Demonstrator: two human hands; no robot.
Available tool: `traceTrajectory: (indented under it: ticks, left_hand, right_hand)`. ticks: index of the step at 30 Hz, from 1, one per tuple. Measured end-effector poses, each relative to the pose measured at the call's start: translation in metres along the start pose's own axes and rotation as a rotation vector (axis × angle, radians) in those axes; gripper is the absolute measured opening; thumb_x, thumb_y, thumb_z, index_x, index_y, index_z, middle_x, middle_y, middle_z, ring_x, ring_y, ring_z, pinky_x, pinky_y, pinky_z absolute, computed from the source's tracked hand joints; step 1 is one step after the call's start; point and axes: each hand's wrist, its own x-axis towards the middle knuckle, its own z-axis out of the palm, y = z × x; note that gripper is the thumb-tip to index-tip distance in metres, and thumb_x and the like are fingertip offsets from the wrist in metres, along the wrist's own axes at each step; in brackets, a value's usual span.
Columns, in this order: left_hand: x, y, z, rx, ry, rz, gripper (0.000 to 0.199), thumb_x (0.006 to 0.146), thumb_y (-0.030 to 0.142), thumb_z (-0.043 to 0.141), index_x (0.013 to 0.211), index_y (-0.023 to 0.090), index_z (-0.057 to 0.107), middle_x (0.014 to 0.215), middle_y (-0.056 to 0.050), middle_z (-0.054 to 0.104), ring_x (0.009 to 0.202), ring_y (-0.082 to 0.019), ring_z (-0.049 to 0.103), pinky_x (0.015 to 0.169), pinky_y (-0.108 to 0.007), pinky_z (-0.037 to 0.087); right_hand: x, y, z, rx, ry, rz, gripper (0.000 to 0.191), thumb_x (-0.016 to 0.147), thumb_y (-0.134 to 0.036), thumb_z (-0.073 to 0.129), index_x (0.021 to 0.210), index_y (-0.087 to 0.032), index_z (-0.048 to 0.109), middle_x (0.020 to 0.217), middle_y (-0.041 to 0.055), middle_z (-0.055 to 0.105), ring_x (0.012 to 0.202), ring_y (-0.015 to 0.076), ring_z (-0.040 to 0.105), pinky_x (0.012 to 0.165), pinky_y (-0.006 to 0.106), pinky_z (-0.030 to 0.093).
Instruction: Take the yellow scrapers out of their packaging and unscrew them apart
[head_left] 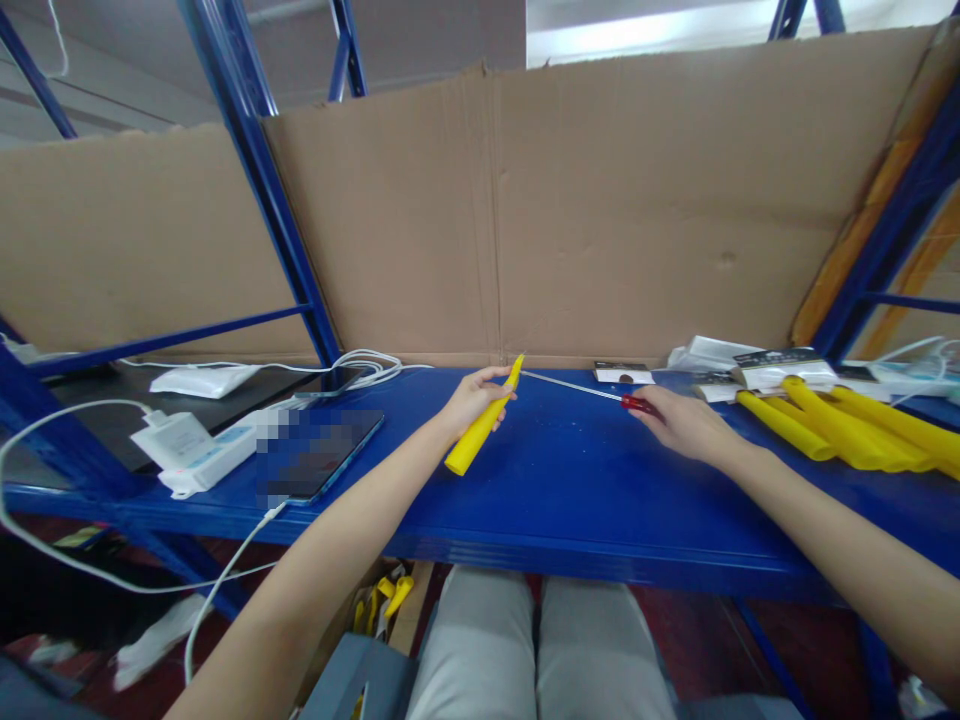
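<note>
- Your L hand (pixel 480 400) is closed round the upper, narrower part of a yellow tube (pixel 475 437), thumb & fingers wrapped; prob. held there to steady the end nearest the tool.
- That tube is tilted, wide end low & toward you, around mid-bench (pixel 585 500); can't tell if it touches the surface.
- Your R hand (pixel 679 422) is closed on the red handle of a thin-shafted tool (pixel 581 388), shaft pointing left, tip right by the tube's narrow end; contact unclear. Holding only the handle leaves the shaft free, i.e. easier to aim.
- More yellow tubes (pixel 866 425) lie piled on your right, approx. parallel, likely for quick reach w/o crowding the middle.
- Flat packets (pixel 784 368) sit behind them, near the cardboard panel (pixel 637 200), which prob. stops stuff slipping off the back.
- Dark-screened device (pixel 341 455) lies left beside the power strip (pixel 225 450), presumably so its white cable (pixel 279 510) reaches.
</note>
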Motion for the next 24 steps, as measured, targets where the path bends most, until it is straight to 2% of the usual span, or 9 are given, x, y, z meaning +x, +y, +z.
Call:
traceTrajectory:
  ticks: [8,17,21,24]
  left_hand:
    - [-0.0002,0.0025,-0.0001,-0.026,0.003,-0.038,0.044,0.082,0.008,0.055,0.125,0.018,0.050,0.071,-0.001,0.065,0.039,-0.010,0.052,0.036,-0.020,0.039]
    - [-0.0016,0.0046,0.0016,-0.028,0.020,-0.048,0.043,0.083,0.006,0.053,0.124,0.019,0.048,0.068,0.000,0.065,0.038,-0.009,0.052,0.035,-0.019,0.038]
    - [-0.0005,0.0032,0.0004,-0.025,0.015,-0.044,0.042,0.082,0.008,0.056,0.122,0.019,0.048,0.070,0.000,0.066,0.038,-0.009,0.052,0.035,-0.019,0.039]
    - [0.0005,0.0020,0.0016,-0.021,0.002,-0.053,0.040,0.084,0.009,0.054,0.122,0.019,0.047,0.070,0.000,0.066,0.038,-0.009,0.053,0.035,-0.019,0.040]
  right_hand:
    - [-0.0015,0.0015,0.0023,-0.127,0.046,0.017,0.031,0.094,-0.037,0.032,0.097,-0.020,0.059,0.086,0.0094,0.068,0.073,0.0225,0.064,0.054,0.029,0.040]
    - [-0.0017,-0.0002,-0.0001,-0.086,0.029,0.044,0.031,0.094,-0.037,0.032,0.096,-0.020,0.057,0.088,0.0106,0.068,0.074,0.0236,0.064,0.055,0.030,0.040]
    - [-0.0005,0.0028,0.0021,0.086,0.046,0.097,0.021,0.088,-0.036,0.039,0.089,-0.021,0.054,0.082,0.0095,0.066,0.070,0.0228,0.062,0.057,0.031,0.042]
    - [0.0028,-0.0006,0.0049,0.401,0.027,0.207,0.009,0.079,-0.032,0.047,0.081,-0.022,0.048,0.066,0.0026,0.060,0.058,0.0183,0.058,0.054,0.030,0.043]
